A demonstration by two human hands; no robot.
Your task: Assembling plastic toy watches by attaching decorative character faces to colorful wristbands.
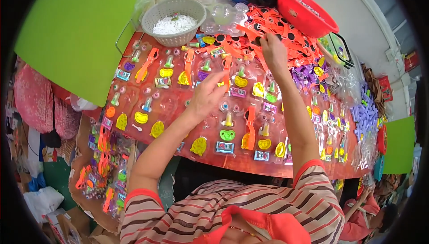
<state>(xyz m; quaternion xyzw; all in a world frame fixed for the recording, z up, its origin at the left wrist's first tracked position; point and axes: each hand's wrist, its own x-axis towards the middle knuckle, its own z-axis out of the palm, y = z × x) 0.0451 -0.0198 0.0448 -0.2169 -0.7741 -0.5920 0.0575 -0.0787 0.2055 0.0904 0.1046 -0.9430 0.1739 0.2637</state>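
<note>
You are reaching both arms over the red table [268, 168]. Your right hand [274, 52] is hovering above the heap of orange toy watches [292, 47] by the far edge, right of the middle; its thumb and fingers are drawing together on one orange watch [248, 31], whose strap is sticking out toward the left end. Your left hand [207, 95] is hanging over the middle of the surface, fingers loosely bent and pointing at another orange strap [227, 67] lying in the clear trays [175, 130]; you cannot tell from here whether they are touching or gripping anything.

Around it, the trays are holding yellow pieces [199, 146], eyeball-like balls and small packets in rows. A grey basket [178, 39] is standing at the far left corner, carrying white slips [174, 24]. A red basin [295, 11] is sitting tilted at the far right corner, and lavender pieces [364, 115] are lying heaped along the right end.
</note>
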